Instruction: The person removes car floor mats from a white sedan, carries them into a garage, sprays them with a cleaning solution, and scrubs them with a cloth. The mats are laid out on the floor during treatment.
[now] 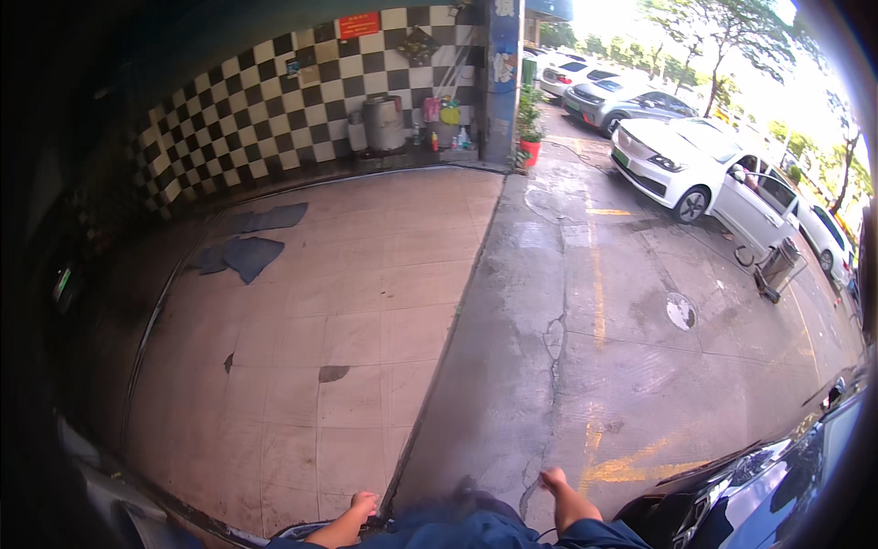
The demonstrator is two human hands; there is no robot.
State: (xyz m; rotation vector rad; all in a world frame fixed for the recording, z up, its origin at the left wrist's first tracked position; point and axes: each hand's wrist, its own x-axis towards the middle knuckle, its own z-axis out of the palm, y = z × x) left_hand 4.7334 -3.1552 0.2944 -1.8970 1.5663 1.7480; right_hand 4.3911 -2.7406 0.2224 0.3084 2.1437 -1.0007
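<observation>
My left hand (363, 503) hangs low beside my dark blue clothing, above the edge where the tiled floor meets the concrete. Its fingers look loosely curled, and nothing shows in them. On the other side, my right hand (552, 478) is out in front of a short blue sleeve, over the cracked concrete (512, 366). Its fingers are also curled in, with no object visible. Neither hand touches anything that I can see. A dark, shiny car (777, 494) is the nearest thing to my right arm.
Grey-blue mats (251, 258) lie on the pinkish tiled floor (274, 366). A metal drum (384, 123) and bottles stand by the checkered wall. A potted plant (530, 151) is beside the pillar. At right are a white car (704, 169) with an open door and a metal canister (780, 265).
</observation>
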